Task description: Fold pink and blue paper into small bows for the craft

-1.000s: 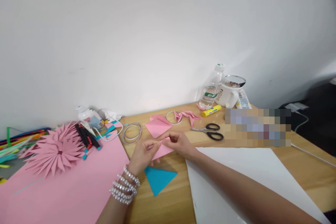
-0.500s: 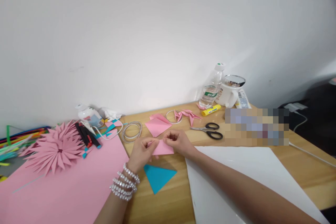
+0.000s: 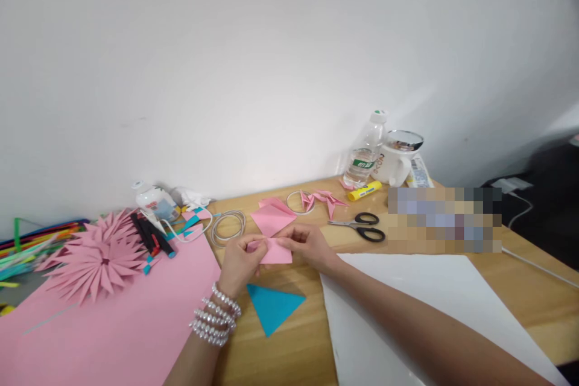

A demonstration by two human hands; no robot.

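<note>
A small folded piece of pink paper [image 3: 278, 254] is held just above the wooden table. My left hand [image 3: 244, 258], with pearl bracelets at its wrist, pinches the paper's left side between thumb and fingers. On its upper right edge, my right hand [image 3: 306, 244] grips it, thumb pressed against the fold. Below the hands lies a flat blue paper triangle [image 3: 275, 309]. Just behind them rests another folded pink paper [image 3: 273, 216]. Some fingertips are hidden behind the held paper.
Scissors [image 3: 362, 227], a yellow glue stick [image 3: 364, 191] and folded pink shapes [image 3: 331, 201] lie behind on the right. A water bottle [image 3: 364, 151] and white mug [image 3: 394, 163] stand by the wall. White board [image 3: 407, 301] lies right; pink sheet [image 3: 136, 332] and paper flower [image 3: 102, 259] lie left.
The pink paper has shifted slightly left in my hands. My right thumb now lies flatter along its upper edge, and my right fingers have moved a little left.
</note>
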